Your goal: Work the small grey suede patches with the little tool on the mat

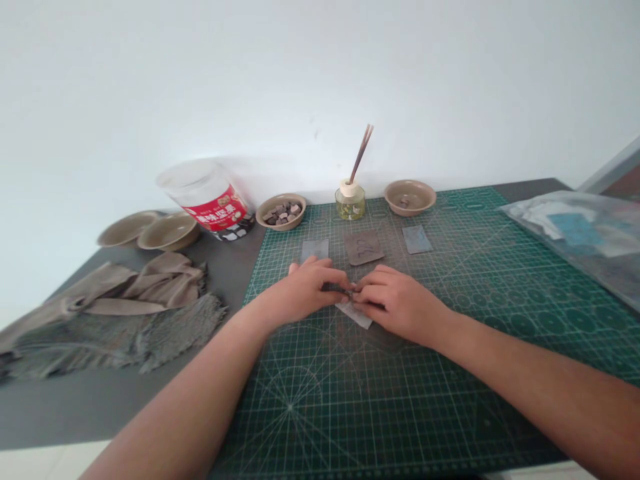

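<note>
Green gridded mat (310, 440) is laid over the dark surface (40, 420). Near its middle, a pale flat strip (357, 317) is positioned under the narrowed, nearly meeting fingertips of the left hand (313, 291) and right hand (397, 300); whether it is gripped cannot be told. Handling is judged unfinished. Behind, a matte brown square (363, 247) is laid flat, and small angular blocks (284, 214) are contained in a smooth round bowl (281, 227)
</note>
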A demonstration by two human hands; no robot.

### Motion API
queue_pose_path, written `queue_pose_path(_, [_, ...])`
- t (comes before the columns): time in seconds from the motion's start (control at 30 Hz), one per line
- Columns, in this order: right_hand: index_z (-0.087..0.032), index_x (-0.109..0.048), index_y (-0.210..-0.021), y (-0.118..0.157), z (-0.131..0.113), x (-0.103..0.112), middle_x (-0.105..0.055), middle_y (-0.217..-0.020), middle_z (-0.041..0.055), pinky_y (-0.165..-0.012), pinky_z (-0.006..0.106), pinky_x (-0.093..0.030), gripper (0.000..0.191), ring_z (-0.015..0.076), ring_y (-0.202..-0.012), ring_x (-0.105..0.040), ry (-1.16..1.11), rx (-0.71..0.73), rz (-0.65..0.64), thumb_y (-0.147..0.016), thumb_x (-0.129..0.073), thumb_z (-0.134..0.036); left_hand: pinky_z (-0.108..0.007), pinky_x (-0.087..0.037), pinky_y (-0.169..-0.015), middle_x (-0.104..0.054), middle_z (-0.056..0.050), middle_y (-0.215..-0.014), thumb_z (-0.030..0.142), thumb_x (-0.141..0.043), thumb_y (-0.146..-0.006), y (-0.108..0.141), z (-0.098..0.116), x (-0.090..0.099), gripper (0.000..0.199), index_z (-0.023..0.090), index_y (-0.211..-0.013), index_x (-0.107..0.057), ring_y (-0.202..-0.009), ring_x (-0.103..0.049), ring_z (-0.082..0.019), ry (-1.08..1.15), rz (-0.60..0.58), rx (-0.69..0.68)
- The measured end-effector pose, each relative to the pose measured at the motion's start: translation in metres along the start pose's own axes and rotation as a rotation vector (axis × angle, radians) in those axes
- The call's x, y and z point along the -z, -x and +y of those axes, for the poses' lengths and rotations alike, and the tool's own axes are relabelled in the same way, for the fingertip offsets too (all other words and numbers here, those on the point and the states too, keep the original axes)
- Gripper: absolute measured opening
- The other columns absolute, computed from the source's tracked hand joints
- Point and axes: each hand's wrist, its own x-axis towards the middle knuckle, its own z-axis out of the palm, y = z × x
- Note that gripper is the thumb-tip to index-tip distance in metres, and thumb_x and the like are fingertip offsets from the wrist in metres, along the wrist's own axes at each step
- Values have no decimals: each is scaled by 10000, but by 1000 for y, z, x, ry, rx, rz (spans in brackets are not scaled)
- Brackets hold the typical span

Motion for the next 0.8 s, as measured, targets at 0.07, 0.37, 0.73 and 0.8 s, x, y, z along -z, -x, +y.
queue_pose_path(0.07, [-158, -717, -898, -3, 0, -2, -709, -948, 70, -864, 374, -492, 157, 211, -914, -592, 10, -31, 17, -979, -605, -233, -478, -323, -948, -575, -20, -958, 387, -593, -930, 0, 0, 0, 185, 332, -1040, -730, -1090, -494, -286, -5, 7, -7])
queue_pose_path(0.37, [-167, -689, -818, 6, -2, 6, -687, -902, 54, -842, 350, -475, 109, 201, -892, -574, -13, -35, -12, -922, -664, -185, -480, -319, -946, -589, -15, -980, 444, -599, -934, 1, -1, -1, 204, 363, -1079, -716, -1104, -493, -298, -21, 12, -4])
queue_pose_path(0.73, [-168, -681, -797, 0, -6, 3, -693, -862, 41, -850, 350, -440, 144, 183, -845, -557, 8, -1, -5, -933, -633, -162, -443, -322, -918, -590, -17, -966, 425, -584, -947, 1, 1, -1, 193, 344, -1045, -729, -1078, -499, -280, -20, 16, -9])
queue_pose_path(0.8, [-170, -679, -790, 1, -6, 3, -699, -865, 30, -850, 344, -431, 136, 173, -832, -557, -10, 32, -30, -923, -651, -167, -439, -319, -919, -599, -16, -973, 422, -587, -946, 1, 0, -1, 196, 356, -1067, -726, -1081, -500, -278, -9, 22, -12])
